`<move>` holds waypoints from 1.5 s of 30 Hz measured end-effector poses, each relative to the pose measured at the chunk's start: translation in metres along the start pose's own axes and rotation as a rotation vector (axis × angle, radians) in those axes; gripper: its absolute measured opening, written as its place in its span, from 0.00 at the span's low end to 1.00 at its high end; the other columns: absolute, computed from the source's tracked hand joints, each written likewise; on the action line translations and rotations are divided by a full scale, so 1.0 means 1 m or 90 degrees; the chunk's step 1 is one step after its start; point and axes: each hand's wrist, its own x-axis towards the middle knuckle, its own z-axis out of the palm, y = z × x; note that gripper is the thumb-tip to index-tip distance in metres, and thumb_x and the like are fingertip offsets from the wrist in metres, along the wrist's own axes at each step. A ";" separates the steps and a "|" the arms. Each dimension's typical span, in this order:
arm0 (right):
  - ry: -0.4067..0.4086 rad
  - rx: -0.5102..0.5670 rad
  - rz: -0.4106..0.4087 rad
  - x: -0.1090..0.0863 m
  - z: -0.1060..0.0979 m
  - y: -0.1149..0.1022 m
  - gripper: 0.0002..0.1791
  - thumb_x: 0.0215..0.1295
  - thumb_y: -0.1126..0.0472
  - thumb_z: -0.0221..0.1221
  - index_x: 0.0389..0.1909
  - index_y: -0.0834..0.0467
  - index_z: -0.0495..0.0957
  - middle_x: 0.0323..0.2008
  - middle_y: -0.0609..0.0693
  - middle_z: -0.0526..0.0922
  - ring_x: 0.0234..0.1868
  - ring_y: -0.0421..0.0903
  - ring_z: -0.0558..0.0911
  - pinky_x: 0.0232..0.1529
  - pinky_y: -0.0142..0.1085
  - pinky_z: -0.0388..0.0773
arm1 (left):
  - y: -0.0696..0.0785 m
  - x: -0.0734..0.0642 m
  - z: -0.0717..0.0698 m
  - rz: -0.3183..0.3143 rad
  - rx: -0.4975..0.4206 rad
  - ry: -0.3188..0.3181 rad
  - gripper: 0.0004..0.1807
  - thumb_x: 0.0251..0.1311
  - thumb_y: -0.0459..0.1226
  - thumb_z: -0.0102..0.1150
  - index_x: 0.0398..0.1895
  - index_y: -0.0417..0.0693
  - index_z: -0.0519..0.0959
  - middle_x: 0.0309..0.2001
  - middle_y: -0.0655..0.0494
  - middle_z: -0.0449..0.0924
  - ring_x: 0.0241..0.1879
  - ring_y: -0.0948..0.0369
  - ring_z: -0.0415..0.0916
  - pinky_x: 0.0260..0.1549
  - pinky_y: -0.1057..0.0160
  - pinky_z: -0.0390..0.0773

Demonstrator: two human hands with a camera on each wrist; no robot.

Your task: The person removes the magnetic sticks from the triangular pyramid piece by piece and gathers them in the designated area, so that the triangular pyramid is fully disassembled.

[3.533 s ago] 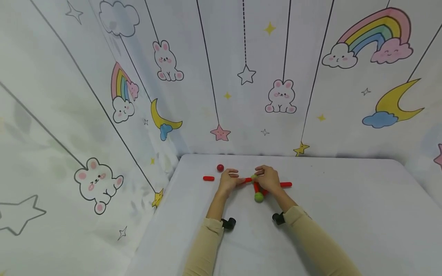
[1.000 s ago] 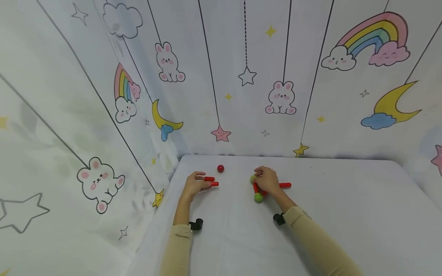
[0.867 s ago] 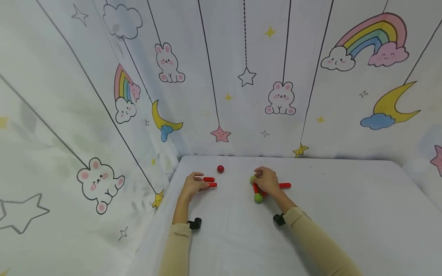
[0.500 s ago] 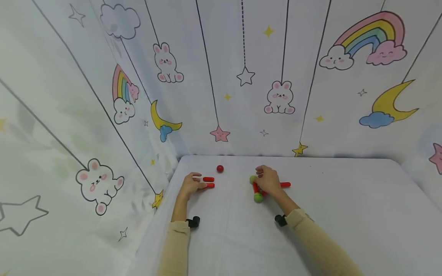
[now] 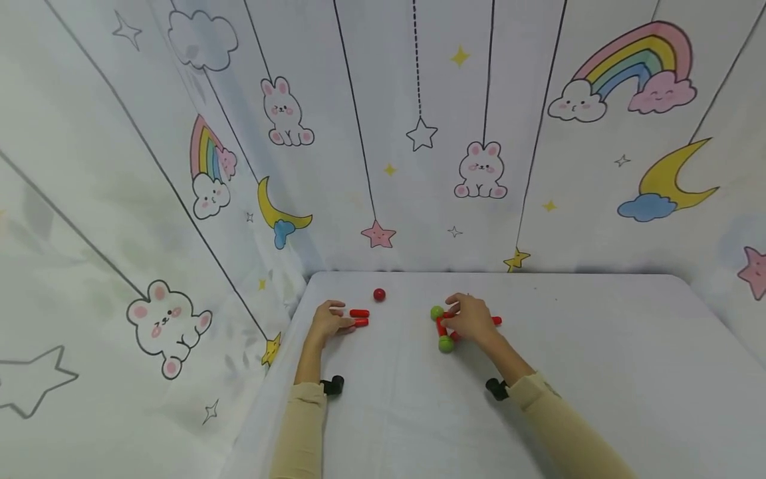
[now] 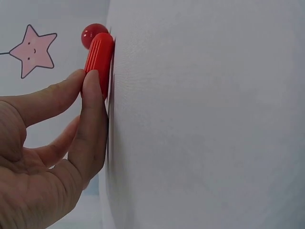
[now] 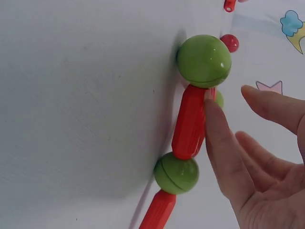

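My left hand (image 5: 329,322) pinches a red ridged rod (image 6: 99,59) between thumb and fingertip, low against the white table. Alongside it in the head view lies another red rod (image 5: 359,313). My right hand (image 5: 473,319) is over a joined figure of red rods and green balls, thumb and fingers spread apart. In the right wrist view one fingertip is right at a red rod (image 7: 190,121) between a large green ball (image 7: 204,61) and a second green ball (image 7: 176,172). Part of the figure is hidden under the right hand in the head view.
A loose red ball (image 5: 380,295) lies behind the two rods, near the far table edge. The table (image 5: 407,412) has a white cover. A patterned white curtain (image 5: 335,166) stands behind and on the left. Each wrist wears a black camera.
My left hand has drawn a red rod away from the figure and brought it left, beside the loose rod. My right hand has loosened from the far green ball and shifted slightly right.
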 end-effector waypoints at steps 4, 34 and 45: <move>-0.030 -0.006 0.006 -0.004 -0.001 0.002 0.28 0.60 0.62 0.73 0.62 0.62 0.79 0.46 0.56 0.87 0.44 0.51 0.85 0.39 0.39 0.84 | 0.000 0.001 0.000 0.014 0.014 0.004 0.35 0.56 0.23 0.73 0.68 0.34 0.71 0.61 0.33 0.73 0.49 0.45 0.82 0.42 0.58 0.88; -0.070 0.002 -0.003 -0.013 0.001 0.008 0.27 0.56 0.73 0.70 0.59 0.63 0.80 0.43 0.54 0.86 0.42 0.48 0.82 0.41 0.40 0.85 | 0.005 0.005 0.012 0.047 0.133 0.057 0.30 0.54 0.25 0.74 0.63 0.37 0.77 0.59 0.35 0.74 0.51 0.46 0.79 0.50 0.53 0.81; -0.080 0.017 -0.035 -0.012 0.005 0.012 0.26 0.52 0.75 0.70 0.55 0.64 0.83 0.41 0.53 0.87 0.42 0.47 0.84 0.43 0.41 0.84 | 0.007 0.002 0.015 0.041 0.140 0.075 0.31 0.55 0.26 0.74 0.64 0.37 0.76 0.61 0.35 0.73 0.52 0.45 0.76 0.53 0.51 0.81</move>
